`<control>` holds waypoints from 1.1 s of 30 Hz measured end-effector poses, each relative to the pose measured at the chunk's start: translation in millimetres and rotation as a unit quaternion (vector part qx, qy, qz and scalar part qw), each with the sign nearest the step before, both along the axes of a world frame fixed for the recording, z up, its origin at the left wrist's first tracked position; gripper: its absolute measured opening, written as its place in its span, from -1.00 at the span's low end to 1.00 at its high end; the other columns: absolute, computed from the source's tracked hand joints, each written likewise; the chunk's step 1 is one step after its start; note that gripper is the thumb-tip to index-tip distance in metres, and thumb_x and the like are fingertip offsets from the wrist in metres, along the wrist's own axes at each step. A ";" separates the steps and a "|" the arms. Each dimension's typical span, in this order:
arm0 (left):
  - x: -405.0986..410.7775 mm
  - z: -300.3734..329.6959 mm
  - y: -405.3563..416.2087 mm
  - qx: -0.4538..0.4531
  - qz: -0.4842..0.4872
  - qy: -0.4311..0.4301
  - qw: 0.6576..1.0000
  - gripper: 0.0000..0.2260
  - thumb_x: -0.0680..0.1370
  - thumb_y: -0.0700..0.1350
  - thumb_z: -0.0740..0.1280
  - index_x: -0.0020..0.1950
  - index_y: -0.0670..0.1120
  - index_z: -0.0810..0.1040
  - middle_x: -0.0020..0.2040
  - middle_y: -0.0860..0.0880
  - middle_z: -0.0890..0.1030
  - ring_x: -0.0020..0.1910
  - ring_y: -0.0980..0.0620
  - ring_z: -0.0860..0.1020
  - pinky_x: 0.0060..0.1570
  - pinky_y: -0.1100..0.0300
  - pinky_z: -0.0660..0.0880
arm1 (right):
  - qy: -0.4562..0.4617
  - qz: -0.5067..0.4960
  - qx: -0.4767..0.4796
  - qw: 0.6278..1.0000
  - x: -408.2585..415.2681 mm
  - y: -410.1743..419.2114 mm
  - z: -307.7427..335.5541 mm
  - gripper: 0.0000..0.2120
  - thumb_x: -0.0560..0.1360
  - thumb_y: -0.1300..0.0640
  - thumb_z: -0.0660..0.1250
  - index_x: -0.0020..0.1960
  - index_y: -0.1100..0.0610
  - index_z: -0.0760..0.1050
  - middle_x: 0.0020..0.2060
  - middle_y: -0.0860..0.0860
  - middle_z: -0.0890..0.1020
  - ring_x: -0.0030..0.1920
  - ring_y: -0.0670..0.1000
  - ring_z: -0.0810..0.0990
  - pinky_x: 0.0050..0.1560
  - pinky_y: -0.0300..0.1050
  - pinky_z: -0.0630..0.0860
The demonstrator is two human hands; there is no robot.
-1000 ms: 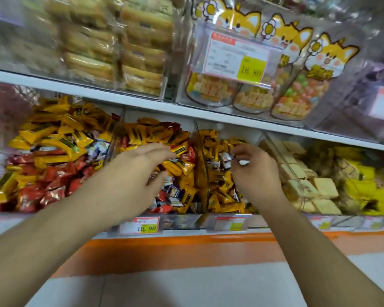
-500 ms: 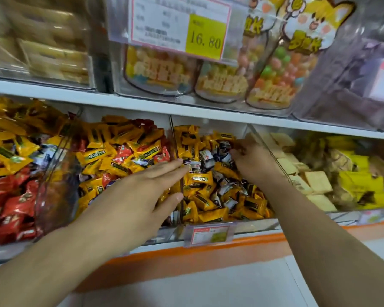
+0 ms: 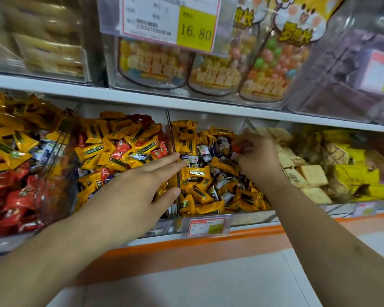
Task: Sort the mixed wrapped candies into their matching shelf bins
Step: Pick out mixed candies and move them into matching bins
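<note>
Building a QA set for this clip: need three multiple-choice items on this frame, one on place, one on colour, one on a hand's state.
1. Where is the right hand?
A. over the bin of yellow and dark candies
B. on the upper shelf
C. at the far-left bin

2. What colour is the candy that the right hand pinches?
A. blue
B. red-orange
C. green

3. How is the left hand?
A. clenched in a fist
B. gripping a jar
C. fingers straight, holding nothing

Answers:
1 A, it reaches in behind the lower price tag.
2 B, a red-orange piece shows at the fingertips.
3 C, the fingers stretch across the clear divider.
</note>
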State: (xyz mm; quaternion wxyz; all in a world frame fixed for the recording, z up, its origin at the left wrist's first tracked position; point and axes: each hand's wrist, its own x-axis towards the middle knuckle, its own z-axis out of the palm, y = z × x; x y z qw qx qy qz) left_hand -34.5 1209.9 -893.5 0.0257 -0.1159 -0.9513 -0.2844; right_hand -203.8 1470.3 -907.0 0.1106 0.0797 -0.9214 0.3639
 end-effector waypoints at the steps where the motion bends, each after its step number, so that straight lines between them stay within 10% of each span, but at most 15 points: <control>1: 0.6 0.6 -1.4 0.003 0.003 -0.006 1.000 -0.48 0.66 0.22 0.15 0.58 0.42 0.03 0.50 0.59 -0.12 0.53 0.36 0.14 0.49 0.27 0.17 | 0.004 -0.004 -0.010 1.000 4.0 2.6 2.4 -0.67 0.40 0.43 0.45 -0.03 0.02 0.68 -0.13 -0.08 0.70 -0.06 -0.13 0.66 -0.08 -0.15 0.66; 14: 22.0 15.6 -10.2 0.026 0.027 0.008 0.999 -0.52 0.63 0.21 0.23 0.56 0.26 0.29 0.54 0.39 0.21 0.47 0.33 0.27 0.41 0.37 0.18 | -0.042 0.005 -0.138 0.989 85.9 -27.8 45.0 -0.82 0.53 0.22 0.53 -0.01 -0.06 0.70 -0.21 -0.12 0.73 -0.17 -0.23 0.67 -0.19 -0.35 0.52; 24: 57.5 45.1 -46.6 0.276 0.140 -0.009 0.951 -0.85 0.55 -0.05 0.48 0.04 0.18 0.62 -0.16 0.13 0.69 -0.15 0.18 0.69 0.01 0.00 0.64 | -0.171 0.171 -0.259 0.935 169.4 -125.4 58.8 -0.97 0.55 0.20 0.50 -0.04 0.16 0.70 -0.20 0.08 0.75 -0.13 0.06 0.75 -0.11 -0.07 0.65; 33: 80.5 57.4 -134.3 0.076 0.313 0.075 0.944 -0.84 0.54 -0.06 0.49 -0.03 0.20 0.58 -0.12 0.17 0.66 -0.13 0.17 0.64 -0.13 0.20 0.55 | -0.174 0.168 -0.227 0.943 161.1 -156.7 57.3 -0.83 0.64 0.23 0.37 -0.06 0.13 0.71 -0.10 -0.01 0.76 -0.07 -0.02 0.73 -0.04 -0.02 0.68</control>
